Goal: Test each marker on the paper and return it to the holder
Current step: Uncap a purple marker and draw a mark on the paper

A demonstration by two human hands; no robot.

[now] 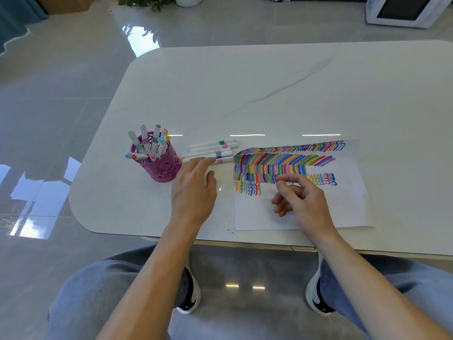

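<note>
A pink cut-out holder (161, 165) stands on the white table (269, 94), with several capped markers (147, 143) sticking out of it. Several white markers (213, 150) lie side by side between the holder and the paper (343, 200), which carries rows of coloured strokes. My left hand (193, 190) lies flat on the table with straight fingers, its fingertips touching the nearest lying marker (221, 160). My right hand (299, 197) hovers over the paper with fingers loosely curled, and I see nothing in it.
The table's front edge runs just above my knees. A glossy tiled floor surrounds the table. A white appliance (407, 11) sits at the far right and a potted plant (157, 1) at the back.
</note>
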